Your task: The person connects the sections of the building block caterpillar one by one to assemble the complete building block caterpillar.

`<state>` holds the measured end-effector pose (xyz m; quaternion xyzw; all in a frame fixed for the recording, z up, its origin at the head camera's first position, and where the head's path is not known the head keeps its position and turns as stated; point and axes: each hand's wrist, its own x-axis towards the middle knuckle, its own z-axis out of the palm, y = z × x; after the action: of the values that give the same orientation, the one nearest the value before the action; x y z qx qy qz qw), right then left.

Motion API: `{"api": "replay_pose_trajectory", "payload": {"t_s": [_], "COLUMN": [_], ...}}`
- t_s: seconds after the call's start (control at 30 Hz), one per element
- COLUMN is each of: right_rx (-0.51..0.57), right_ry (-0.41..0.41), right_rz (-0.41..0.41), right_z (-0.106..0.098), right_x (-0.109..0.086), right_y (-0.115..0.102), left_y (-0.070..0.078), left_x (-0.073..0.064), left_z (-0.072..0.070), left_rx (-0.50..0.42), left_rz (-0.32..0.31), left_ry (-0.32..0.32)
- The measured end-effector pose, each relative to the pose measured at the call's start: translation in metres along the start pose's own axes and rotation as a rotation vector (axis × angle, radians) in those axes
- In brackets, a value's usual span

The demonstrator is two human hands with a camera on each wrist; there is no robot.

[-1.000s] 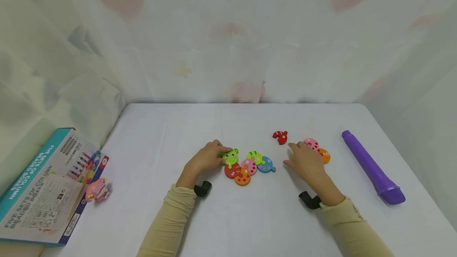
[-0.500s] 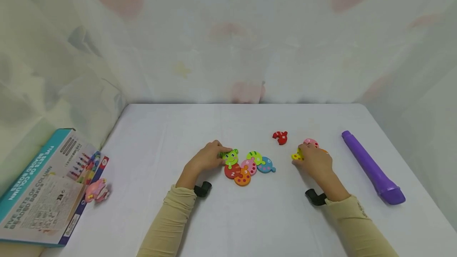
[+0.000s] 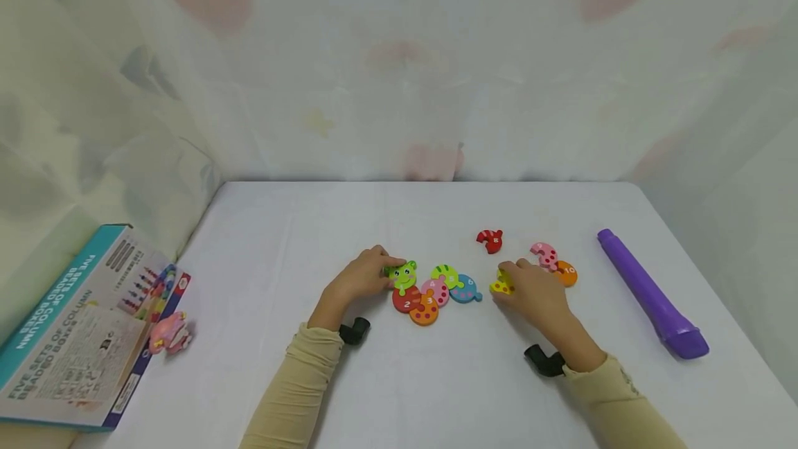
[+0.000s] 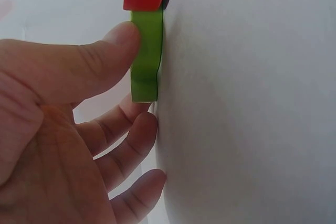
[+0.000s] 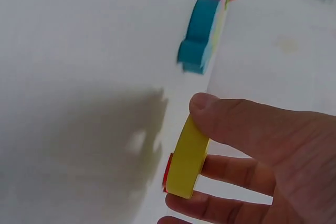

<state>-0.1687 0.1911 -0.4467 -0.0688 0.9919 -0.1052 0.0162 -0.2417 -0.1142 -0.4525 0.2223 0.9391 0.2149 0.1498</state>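
Pale cloth (image 3: 349,75) with faint pink and gray shapes, hung behind a white table (image 3: 299,227). On top, a wiggly row of flat puzzle pieces, each one joined to the next: smiling green face (image 3: 402,275), red 2 (image 3: 406,299), orange 3 (image 3: 424,310), pink 4 (image 3: 436,292), green 5 (image 3: 445,274), blue 6 (image 3: 463,288). Left hand (image 3: 358,276) pinching the green face by its edge, thumb pressed on the side. Right hand (image 3: 539,296) pinching a yellow piece (image 3: 501,285) with thumb and fingers, near the blue 6 but apart from it. Lifted or resting: cannot tell. Farther back than the yellow piece, red 8 (image 3: 491,241), all alone. Just past the right hand, a pink dotted piece (image 3: 545,255) joined to orange 10 (image 3: 566,273). Over on the right, a long purple stick (image 3: 651,293) with one fat end. Over on the left, a big tilted box (image 3: 93,338) with a blue-green side, and just beside it a little pink toy (image 3: 169,333). Tan sleeves (image 3: 293,380) on both arms.
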Motion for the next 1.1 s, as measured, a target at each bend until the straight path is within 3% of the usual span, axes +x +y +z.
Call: {"api": "replay_pose_trajectory", "payload": {"t_s": [0.67, 1.1], "right_rx": [-0.011, -0.030], "right_ry": [-0.032, -0.047], "right_rz": [-0.110, -0.115], "right_z": [0.011, 0.014], "right_x": [-0.006, -0.006], "right_y": [-0.029, -0.031], "left_y": [0.000, 0.000], "left_x": [0.001, 0.000], "left_z": [0.000, 0.000], "left_rx": [-0.003, -0.002], "left_rz": [-0.008, -0.011], "left_ry": [0.000, -0.007]}}
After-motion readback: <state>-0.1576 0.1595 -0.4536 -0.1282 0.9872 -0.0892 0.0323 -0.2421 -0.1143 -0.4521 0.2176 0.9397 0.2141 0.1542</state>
